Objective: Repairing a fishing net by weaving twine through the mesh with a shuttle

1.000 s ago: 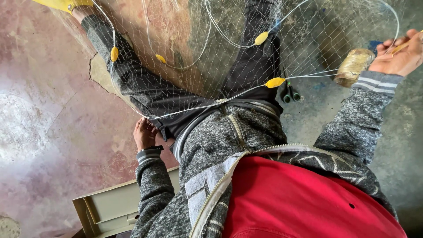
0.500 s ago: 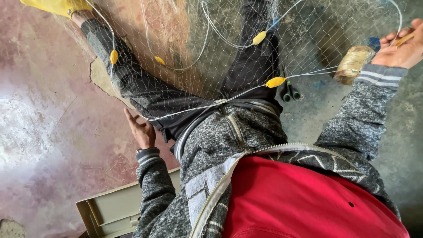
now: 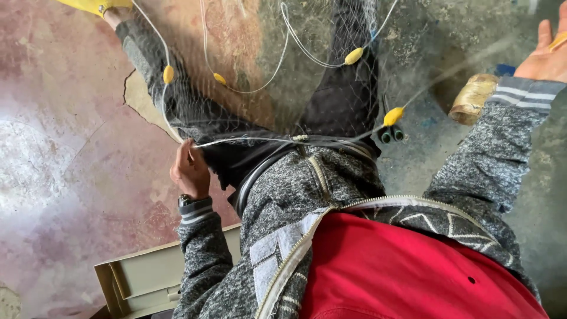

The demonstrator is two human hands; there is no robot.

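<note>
The person sits with a fine fishing net spread over both legs, its white cord strung with small yellow floats. The left hand sits at the thigh with fingers curled, pinching the cord where it crosses the lap. The right hand is raised off to the side, palm open and fingers spread; something thin and yellow lies across it, though I cannot tell if it grips it. A spool of pale twine lies on the floor just below that wrist. A grey plastic crate stands by the left elbow; its contents are hidden
</note>
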